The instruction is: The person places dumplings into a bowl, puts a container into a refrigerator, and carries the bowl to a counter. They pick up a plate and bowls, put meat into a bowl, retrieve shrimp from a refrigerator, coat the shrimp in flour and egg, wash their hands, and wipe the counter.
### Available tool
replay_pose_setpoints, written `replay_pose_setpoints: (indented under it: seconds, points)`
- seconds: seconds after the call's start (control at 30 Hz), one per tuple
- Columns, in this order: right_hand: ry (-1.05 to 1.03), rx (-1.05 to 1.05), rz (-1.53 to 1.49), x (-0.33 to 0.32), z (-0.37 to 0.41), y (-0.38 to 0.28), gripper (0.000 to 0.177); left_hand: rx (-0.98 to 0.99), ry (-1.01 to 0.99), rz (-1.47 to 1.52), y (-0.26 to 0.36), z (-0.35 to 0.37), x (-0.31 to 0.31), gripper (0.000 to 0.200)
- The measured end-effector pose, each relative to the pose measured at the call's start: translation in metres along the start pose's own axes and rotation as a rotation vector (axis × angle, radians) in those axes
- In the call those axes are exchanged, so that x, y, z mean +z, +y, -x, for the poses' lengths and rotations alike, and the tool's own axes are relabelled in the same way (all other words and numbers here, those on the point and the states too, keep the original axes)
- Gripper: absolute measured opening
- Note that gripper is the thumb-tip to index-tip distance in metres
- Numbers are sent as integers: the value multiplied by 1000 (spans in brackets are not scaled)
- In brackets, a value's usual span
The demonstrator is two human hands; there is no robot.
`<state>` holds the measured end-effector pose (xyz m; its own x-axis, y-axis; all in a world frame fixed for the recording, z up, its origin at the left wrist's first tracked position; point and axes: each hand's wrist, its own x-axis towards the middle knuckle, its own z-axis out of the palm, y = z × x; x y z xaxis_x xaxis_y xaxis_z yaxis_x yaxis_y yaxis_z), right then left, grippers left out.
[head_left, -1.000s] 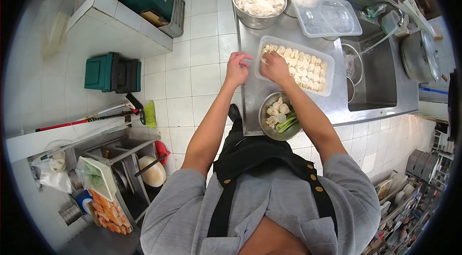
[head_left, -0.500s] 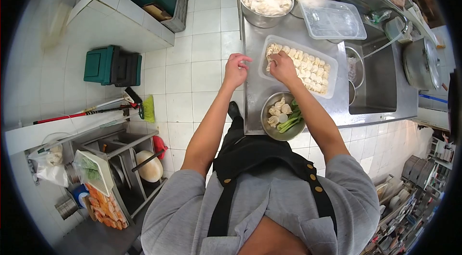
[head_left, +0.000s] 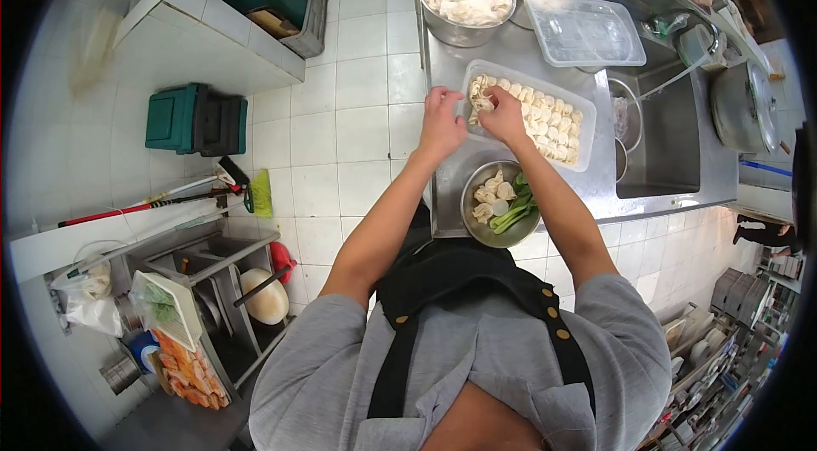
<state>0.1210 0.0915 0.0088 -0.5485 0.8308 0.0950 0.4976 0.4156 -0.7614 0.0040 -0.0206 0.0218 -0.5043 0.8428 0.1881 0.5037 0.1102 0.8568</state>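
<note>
in the head view, the right hand [head_left: 502, 117] pinches down at the wontons [head_left: 545, 119] in the plastic tub [head_left: 585, 123], though whether it grips one cannot be told, while the left hand [head_left: 442, 123] holds nothing visible, fingers loosely curled by the rim. squeezing too hard could tear a soft wrapper, and a sleeveless forearm passing close above the metal bowl [head_left: 502, 234] might knock it, since it sits near the counter's edge [head_left: 436, 217].
</note>
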Motion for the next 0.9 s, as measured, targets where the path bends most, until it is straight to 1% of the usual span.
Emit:
replay_pose_setpoints:
  seconds: [0.03, 0.07, 0.1, 0.17, 0.23, 0.3, 0.33, 0.37, 0.43, 0.47, 0.53, 0.57, 0.63, 0.67, 0.73, 0.77, 0.8, 0.83, 0.87, 0.9]
  points:
    - [4, 0, -1, -2, -4, 0, 27, 1, -28, -104, 2, 0, 5, 36]
    - [-53, 67, -12, -4, -9, 1, 26, 0, -57, -207, 4, 1, 11, 35]
    - [-110, 131, -23, -6, -13, 0, 25, 2, -58, -210, 9, -1, 17, 35]
    - [-128, 113, 16, -11, -14, -2, 24, -229, -225, -414, 18, -4, 27, 34]
    - [-139, 94, 59, -12, -12, 3, 24, -255, -246, -417, 18, -4, 32, 36]
    - [-88, -17, 120, -10, 0, 6, 26, -280, -267, -420, 15, -4, 37, 37]
    - [-142, 10, 30, -10, 4, 7, 28, -285, -239, -376, 10, -1, 39, 39]
    - [-141, 13, 28, -8, 6, 8, 28, -290, -210, -331, 5, 1, 42, 42]
    - [-67, -48, -84, -3, 9, 8, 31, -310, -227, -326, 4, 0, 42, 44]
    - [-61, -45, -86, -3, 8, 8, 31, -329, -240, -322, 4, -1, 41, 46]
    - [-188, 12, 29, -3, 6, 6, 33, -325, -245, -334, 3, -2, 40, 47]
    - [-184, 17, 23, -4, 7, 5, 33, -325, -247, -342, 3, -2, 39, 48]
    - [-299, 210, -313, -4, 9, 10, 34, -331, -269, -335, 6, -5, 34, 48]
    - [-285, 216, -322, -5, 10, 12, 34, -343, -286, -323, 8, -6, 33, 48]
    - [-102, 100, -168, 0, 10, 23, 29, -345, -304, -378, 19, -10, 33, 47]
    - [-93, 108, -178, 2, 10, 28, 29, -359, -308, -425, 24, -10, 32, 47]
    - [-57, 29, -88, 1, 8, 27, 28, -350, -316, -435, 19, -11, 36, 47]
    - [-21, -48, 3, 0, 7, 27, 27, -313, -281, -438, 14, -11, 40, 45]
    - [-9, -40, -4, -1, 9, 28, 27, -276, -247, -440, 9, -10, 45, 44]
    - [-75, -49, 66, -4, 10, 22, 26, -267, -255, -448, 9, -10, 46, 44]
